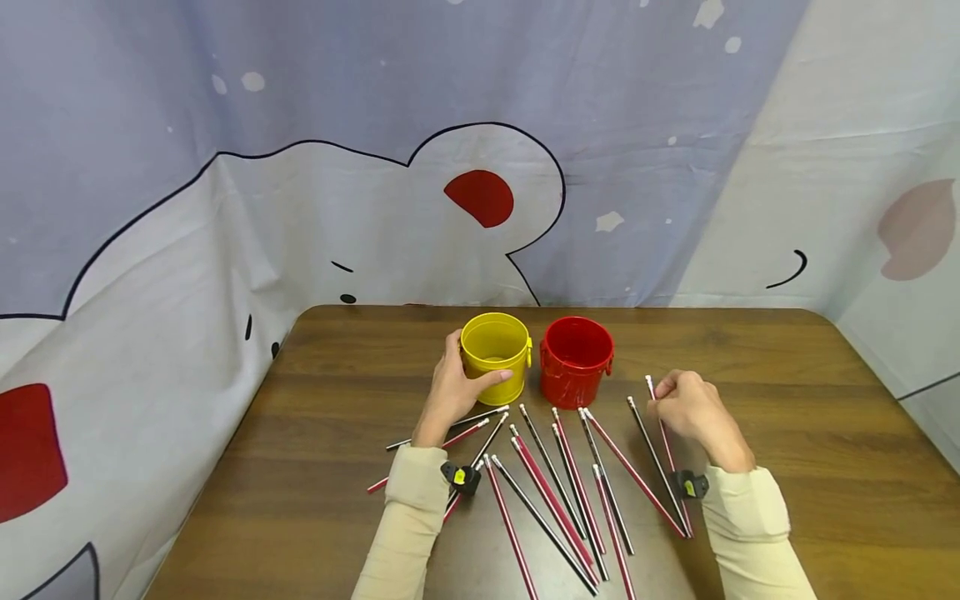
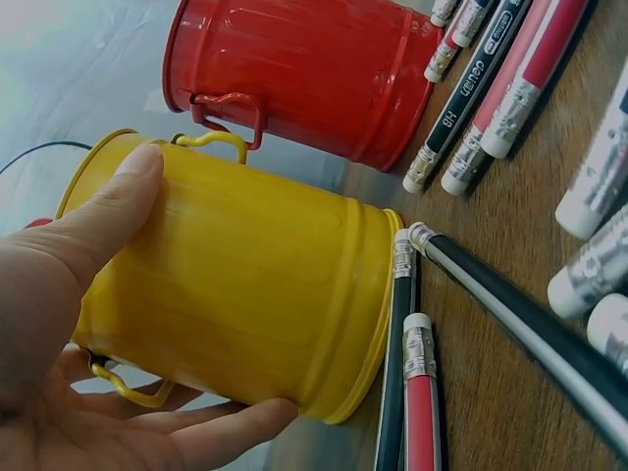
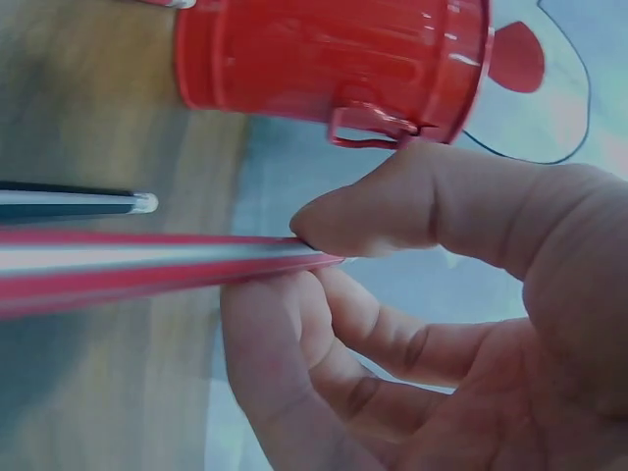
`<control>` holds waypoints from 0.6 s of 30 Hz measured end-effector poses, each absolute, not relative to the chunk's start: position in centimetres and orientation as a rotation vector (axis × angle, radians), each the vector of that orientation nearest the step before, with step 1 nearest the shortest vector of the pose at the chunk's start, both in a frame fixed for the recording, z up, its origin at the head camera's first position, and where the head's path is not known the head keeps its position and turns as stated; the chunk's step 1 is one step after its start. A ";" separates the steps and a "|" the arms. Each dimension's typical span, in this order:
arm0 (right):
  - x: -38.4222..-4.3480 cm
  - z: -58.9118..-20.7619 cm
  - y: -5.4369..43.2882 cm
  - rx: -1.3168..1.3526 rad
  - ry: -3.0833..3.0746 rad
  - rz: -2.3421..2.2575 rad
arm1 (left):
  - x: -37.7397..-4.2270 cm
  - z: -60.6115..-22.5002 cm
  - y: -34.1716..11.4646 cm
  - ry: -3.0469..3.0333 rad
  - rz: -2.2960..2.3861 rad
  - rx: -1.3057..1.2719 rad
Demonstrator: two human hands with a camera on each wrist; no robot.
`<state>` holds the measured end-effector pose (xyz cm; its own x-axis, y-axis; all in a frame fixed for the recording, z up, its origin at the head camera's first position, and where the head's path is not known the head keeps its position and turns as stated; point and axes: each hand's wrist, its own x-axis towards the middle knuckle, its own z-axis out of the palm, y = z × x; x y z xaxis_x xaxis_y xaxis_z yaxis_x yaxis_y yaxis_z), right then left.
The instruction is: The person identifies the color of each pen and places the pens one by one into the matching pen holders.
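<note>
My left hand (image 1: 450, 392) holds a small yellow metal bucket (image 1: 495, 379) by its side. In the left wrist view the thumb (image 2: 108, 211) lies along the near wall, and the other fingers reach round below the wire handle (image 2: 132, 388). A red metal bucket (image 1: 573, 379) with small handles stands just right of the yellow one. Farther right, my right hand (image 1: 693, 408) pinches a red-and-silver striped pencil (image 3: 147, 265) near its upper end, between thumb and fingers. A black pencil (image 1: 652, 450) lies beside that pencil, on its left.
Several red and black pencils with white erasers, among them a red one (image 1: 510, 533) and a black one (image 1: 547, 529), lie spread on the wooden table (image 1: 300, 467) in front of the buckets. Behind the table hangs a printed cloth (image 1: 337, 225).
</note>
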<state>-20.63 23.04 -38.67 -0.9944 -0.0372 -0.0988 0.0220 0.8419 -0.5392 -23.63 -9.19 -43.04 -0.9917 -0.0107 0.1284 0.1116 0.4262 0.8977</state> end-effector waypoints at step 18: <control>-19.4 -34.8 21.2 -0.024 3.183 -1.147 | -23.7 -43.1 -9.3 -2.590 -1.585 -0.112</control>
<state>-19.38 21.16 -34.80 -0.9709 0.0677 0.2298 -0.0945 0.7733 -0.6270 -23.68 -9.27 -43.09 -0.9920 0.0090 0.1262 0.1164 0.4547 0.8830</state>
